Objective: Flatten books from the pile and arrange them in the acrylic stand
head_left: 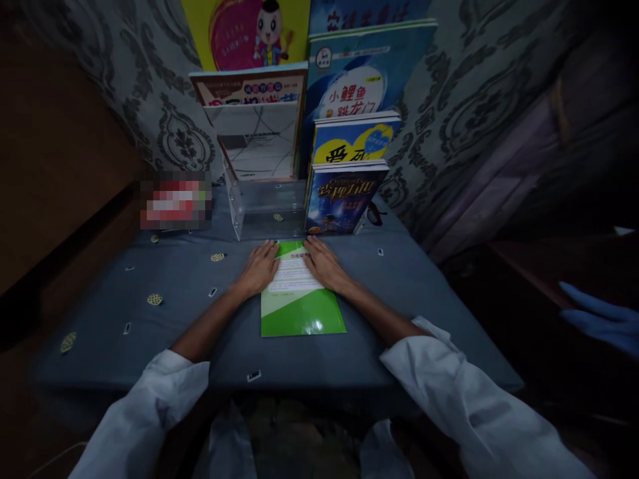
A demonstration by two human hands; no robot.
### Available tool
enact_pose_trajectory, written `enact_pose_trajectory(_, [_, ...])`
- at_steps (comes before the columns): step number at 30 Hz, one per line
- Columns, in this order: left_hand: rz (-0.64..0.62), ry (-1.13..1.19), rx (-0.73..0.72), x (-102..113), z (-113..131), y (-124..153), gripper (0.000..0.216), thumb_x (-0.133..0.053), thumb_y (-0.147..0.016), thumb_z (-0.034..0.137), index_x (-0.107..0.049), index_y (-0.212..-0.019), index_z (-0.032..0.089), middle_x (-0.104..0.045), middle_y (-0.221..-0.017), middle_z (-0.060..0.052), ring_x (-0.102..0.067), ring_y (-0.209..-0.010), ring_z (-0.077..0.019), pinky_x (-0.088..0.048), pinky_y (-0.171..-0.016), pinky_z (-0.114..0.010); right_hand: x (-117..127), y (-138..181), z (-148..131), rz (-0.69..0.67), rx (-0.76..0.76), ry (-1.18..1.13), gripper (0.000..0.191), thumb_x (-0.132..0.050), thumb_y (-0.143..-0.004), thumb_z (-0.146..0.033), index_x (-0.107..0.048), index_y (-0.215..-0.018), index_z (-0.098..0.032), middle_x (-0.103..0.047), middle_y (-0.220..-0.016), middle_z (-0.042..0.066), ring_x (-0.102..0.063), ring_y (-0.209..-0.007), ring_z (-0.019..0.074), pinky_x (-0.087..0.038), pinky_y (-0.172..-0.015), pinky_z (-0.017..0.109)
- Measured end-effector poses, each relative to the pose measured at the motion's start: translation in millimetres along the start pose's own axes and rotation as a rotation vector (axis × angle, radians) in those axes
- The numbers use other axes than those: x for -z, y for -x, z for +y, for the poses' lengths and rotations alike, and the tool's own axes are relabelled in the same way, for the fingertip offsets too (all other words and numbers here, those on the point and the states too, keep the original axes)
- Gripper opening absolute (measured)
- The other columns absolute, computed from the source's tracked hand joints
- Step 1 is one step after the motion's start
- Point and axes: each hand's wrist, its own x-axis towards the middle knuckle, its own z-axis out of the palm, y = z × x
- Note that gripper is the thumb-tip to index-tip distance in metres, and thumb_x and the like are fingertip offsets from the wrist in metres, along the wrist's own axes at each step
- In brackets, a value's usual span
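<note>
A green and pale-green book (pixel 303 313) with a block of printed text lies flat on the cloth-covered table. My left hand (pixel 260 268) rests over its upper left edge, fingers stretched forward. On the opposite edge lies my right hand (pixel 325 265), also flat with its fingers extended. Just beyond my fingertips stands a clear acrylic book rack (pixel 267 207). A dark blue book (pixel 342 199) leans in its front right section, and a white-covered book (pixel 259 140) stands behind the front left section.
Taller books, including a blue one (pixel 369 70) and a yellow one (pixel 200 26), rise at the back. A blurred red packet (pixel 174 205) lies at the left, dark glasses (pixel 375 214) beside the rack. A blue glove-like shape (pixel 599 316) shows beyond the table's right edge.
</note>
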Motion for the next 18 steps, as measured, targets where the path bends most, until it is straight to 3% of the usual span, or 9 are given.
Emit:
enact_pose_trajectory(7, [0.015,0.003,-0.02,-8.4,-7.3,1.0,0.05,-0.03,-0.104,0.03,-0.042,-0.148,0.012,-0.038,-0.16,-0.016,-0.03,-0.151,-0.0267,-0.026,-0.122,-0.049,16.0,34.3,-7.9,-0.081,0.007,-0.027,0.052,-0.034,-0.104,-0.036,-0.048,-0.149,-0.014,-0.044,-0.157,0.014,-0.034,-0.149,0.0277,-0.028,-0.125,0.05])
enact_pose_trajectory(13, [0.016,-0.012,-0.028,-10.3,-7.2,1.3,0.051,-0.028,-0.105,0.031,-0.041,-0.15,0.011,-0.037,-0.16,-0.016,-0.029,-0.152,-0.0269,-0.026,-0.122,-0.049,46.0,124.5,-38.2,-0.141,0.102,-0.082,0.054,-0.04,-0.104,-0.038,-0.037,-0.156,-0.021,-0.041,-0.16,0.01,-0.032,-0.15,0.0267,-0.032,-0.122,0.055])
enact_pose_trajectory(18, [0.029,-0.059,-0.022,-7.2,-6.7,1.1,0.049,-0.03,-0.105,0.029,-0.041,-0.149,0.01,-0.038,-0.159,-0.016,-0.031,-0.151,-0.0269,-0.028,-0.121,-0.049,61.0,187.4,-61.7,-0.107,0.157,-0.058,0.058,-0.043,-0.104,-0.028,-0.025,-0.16,-0.026,-0.043,-0.158,0.009,-0.039,-0.147,0.023,-0.038,-0.12,0.051])
